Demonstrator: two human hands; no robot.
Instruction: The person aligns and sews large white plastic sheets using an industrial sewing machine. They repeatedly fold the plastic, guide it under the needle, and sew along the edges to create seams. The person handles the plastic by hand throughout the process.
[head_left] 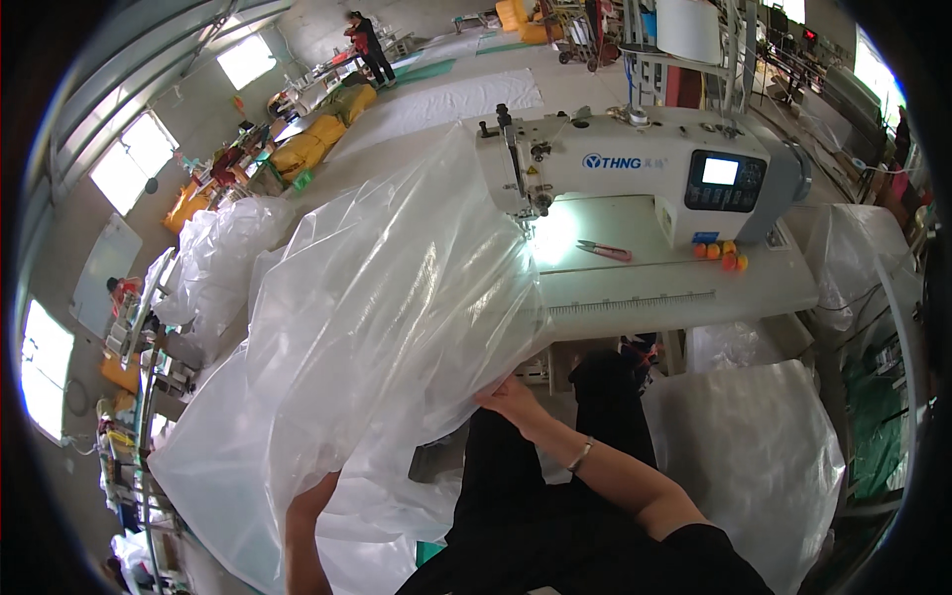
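Note:
A big translucent white plastic sheet (367, 297) rises in folds from my lap to the needle area of a white sewing machine (595, 159). Its near right edge is pinched in the fingers of my right hand (511, 399), just in front of the machine table and above my legs. My left hand (315, 491) is at the lower left against the same sheet; plastic covers its fingers, so their grip is hidden. A lamp lights the spot beside the needle. Red-handled thread snips (605, 251) lie on the machine bed, right of the needle.
Small orange and yellow pieces (722, 254) sit by the machine's control panel (725, 181). More plastic sheeting (749, 456) hangs at my right, and a bundle of it (223, 258) lies at the left. Far back, a person (369, 48) stands near yellow sacks (309, 144).

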